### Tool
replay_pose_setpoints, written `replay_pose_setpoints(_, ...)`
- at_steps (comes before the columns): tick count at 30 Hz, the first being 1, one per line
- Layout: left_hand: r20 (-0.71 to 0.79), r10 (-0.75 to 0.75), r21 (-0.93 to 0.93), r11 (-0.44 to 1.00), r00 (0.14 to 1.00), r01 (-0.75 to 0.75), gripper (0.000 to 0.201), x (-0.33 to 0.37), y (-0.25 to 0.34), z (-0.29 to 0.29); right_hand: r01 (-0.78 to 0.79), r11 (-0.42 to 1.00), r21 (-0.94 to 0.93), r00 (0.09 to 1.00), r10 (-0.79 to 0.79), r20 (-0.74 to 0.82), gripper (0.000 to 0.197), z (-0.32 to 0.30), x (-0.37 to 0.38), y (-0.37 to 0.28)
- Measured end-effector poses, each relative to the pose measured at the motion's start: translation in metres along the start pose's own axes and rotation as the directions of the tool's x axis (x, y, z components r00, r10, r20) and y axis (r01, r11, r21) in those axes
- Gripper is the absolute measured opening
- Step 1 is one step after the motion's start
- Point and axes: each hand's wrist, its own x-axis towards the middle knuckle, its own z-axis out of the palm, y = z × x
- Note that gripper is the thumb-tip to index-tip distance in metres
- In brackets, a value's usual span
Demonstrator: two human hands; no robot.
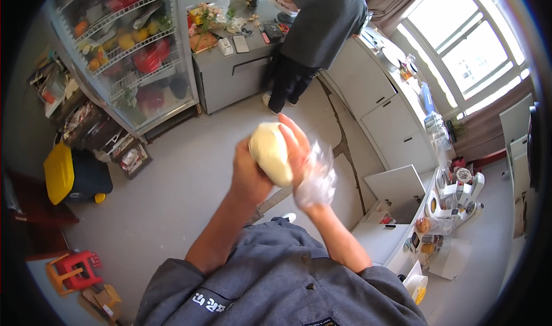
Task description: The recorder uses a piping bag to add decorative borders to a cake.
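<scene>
A smooth, pale yellow lump that looks like dough [269, 153] is held up in front of my body, between both hands. My left hand [248, 175] wraps round its left and lower side. On the other side my right hand [296, 148] presses against it, with fingers stretched along its top and right edge. A clear, crumpled plastic bag [317, 182] hangs about my right hand and wrist. The hands are slightly blurred, and the lump hides some of the left fingers.
Ahead, a person in dark clothes [325, 24] stands at a grey counter [230, 76]. A glass-door fridge [129, 44] and a yellow-lidded bin [60, 173] are on the left. Along the right runs a cluttered worktop [411, 234], with an open cabinet door [397, 185] sticking out below.
</scene>
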Motion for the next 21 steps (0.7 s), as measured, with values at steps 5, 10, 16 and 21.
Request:
replay_pose_setpoints(5, 0.206, 0.342, 0.627, 0.673, 0.917, -0.392, 0.014, -0.004, -0.026, -0.025, 0.167, 0.97, -0.179, 0.986, -0.161, 0.051, 0.054, 0.009, 0.016, 0.0)
replay_pose_setpoints(10, 0.123, -0.09, -0.04, 0.995, 0.988, 0.096, 0.007, -0.02, -0.005, -0.003, -0.498, 0.555, 0.666, 0.866, 0.35, 0.357, 0.059, 0.003, 0.02, 0.006)
replay_pose_setpoints(16, 0.113, 0.392, 0.673, 0.646, 0.913, -0.36, 0.007, -0.004, -0.016, -0.016, 0.177, 0.977, -0.118, 0.983, -0.168, 0.078, 0.053, 0.018, 0.008, 0.01)
replay_pose_setpoints(21, -0.001, -0.165, 0.413, 0.898, 0.986, 0.151, 0.009, -0.014, -0.026, 0.003, -0.454, 0.253, 0.854, 0.821, 0.491, 0.292, 0.053, -0.031, 0.048, 0.018)
